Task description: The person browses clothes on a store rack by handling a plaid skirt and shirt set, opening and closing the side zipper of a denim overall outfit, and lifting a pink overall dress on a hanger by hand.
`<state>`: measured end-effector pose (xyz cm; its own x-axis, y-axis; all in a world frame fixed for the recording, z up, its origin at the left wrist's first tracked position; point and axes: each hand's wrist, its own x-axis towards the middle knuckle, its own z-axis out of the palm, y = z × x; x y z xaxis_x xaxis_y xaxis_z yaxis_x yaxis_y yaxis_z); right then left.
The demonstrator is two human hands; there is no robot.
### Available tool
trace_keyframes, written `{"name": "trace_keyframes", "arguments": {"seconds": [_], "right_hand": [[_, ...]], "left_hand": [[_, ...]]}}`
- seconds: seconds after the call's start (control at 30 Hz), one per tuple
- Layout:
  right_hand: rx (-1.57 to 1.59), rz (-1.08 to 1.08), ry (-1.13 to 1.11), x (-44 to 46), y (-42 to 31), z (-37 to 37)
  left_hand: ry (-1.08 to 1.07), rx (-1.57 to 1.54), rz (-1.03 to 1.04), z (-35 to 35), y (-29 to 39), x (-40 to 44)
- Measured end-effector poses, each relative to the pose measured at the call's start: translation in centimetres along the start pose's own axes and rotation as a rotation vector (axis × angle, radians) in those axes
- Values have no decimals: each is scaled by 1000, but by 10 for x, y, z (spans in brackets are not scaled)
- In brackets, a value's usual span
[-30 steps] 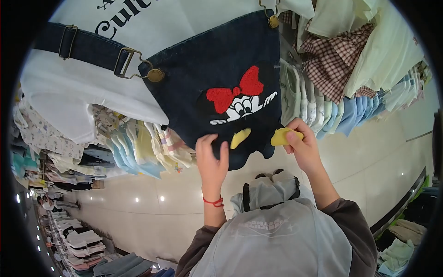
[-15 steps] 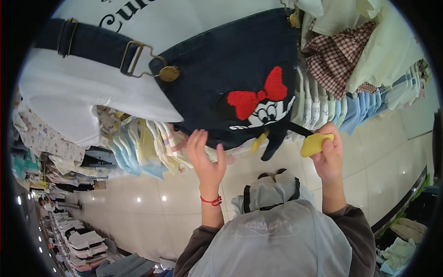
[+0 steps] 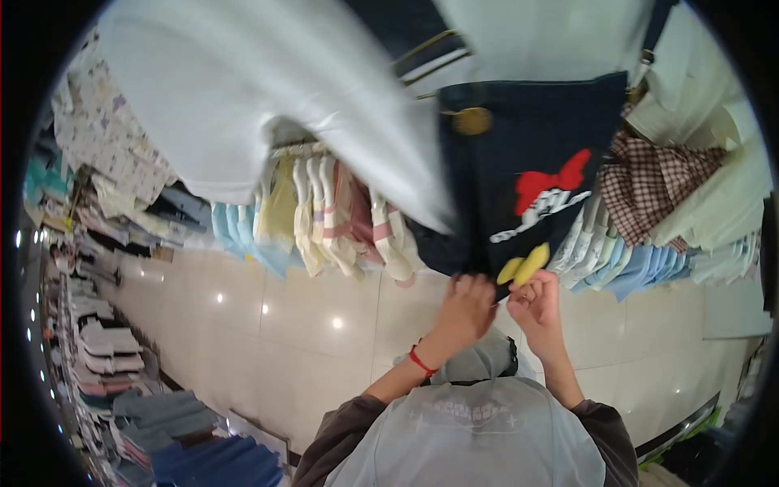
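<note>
A dark navy overall (image 3: 527, 122) with a red bow and white cartoon face hangs over a white shirt (image 3: 195, 97). A brass button (image 3: 472, 121) sits at its upper left corner. My left hand (image 3: 468, 311) is at the overall's lower edge with its fingers curled; a fold of the dark cloth runs up from it. Just right of it, my right hand (image 3: 535, 307) has its fingers bent in beneath two yellow pieces (image 3: 524, 266), touching them. The hands are close together, and motion blurs parts of the cloth.
Small clothes on white hangers (image 3: 324, 203) hang behind, left of the overall. A checked garment (image 3: 661, 187) and pale blue clothes (image 3: 641, 268) are at the right. Folded blue garments (image 3: 215, 463) lie at the lower left, beyond the tiled floor (image 3: 324, 325).
The overall has shifted right in view and bunched. My left hand has moved right, its fingers now curled, beside my right hand. The two yellow pieces, apart before, are now together.
</note>
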<state>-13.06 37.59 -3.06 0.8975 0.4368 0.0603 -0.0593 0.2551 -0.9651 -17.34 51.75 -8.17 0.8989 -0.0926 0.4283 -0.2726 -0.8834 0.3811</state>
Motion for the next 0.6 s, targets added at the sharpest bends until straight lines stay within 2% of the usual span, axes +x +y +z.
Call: {"name": "trace_keyframes", "arguments": {"seconds": [0.07, 0.1, 0.13, 0.27, 0.3, 0.4, 0.5, 0.6], "right_hand": [[-180, -73, -6, 0, 19, 4], [-377, -175, 114, 2, 31, 3], [-532, -177, 185, 8, 30, 3], [-492, -29, 166, 31, 32, -13], [-484, 0, 162, 34, 23, -10], [-430, -79, 118, 38, 25, -8], [-477, 29, -70, 36, 33, -14], [-439, 65, -141, 32, 53, -12]], "left_hand": [[-102, -10, 0, 0, 15, 3], [-88, -26, 40, -2, 18, 2], [-75, -42, 82, -4, 21, 0], [-10, -210, 167, -18, 23, -8], [156, -198, 294, -22, 14, -9], [424, -209, -27, -33, 0, -22], [622, -330, -326, -42, -23, -11], [329, -565, -364, -20, -57, -14]]}}
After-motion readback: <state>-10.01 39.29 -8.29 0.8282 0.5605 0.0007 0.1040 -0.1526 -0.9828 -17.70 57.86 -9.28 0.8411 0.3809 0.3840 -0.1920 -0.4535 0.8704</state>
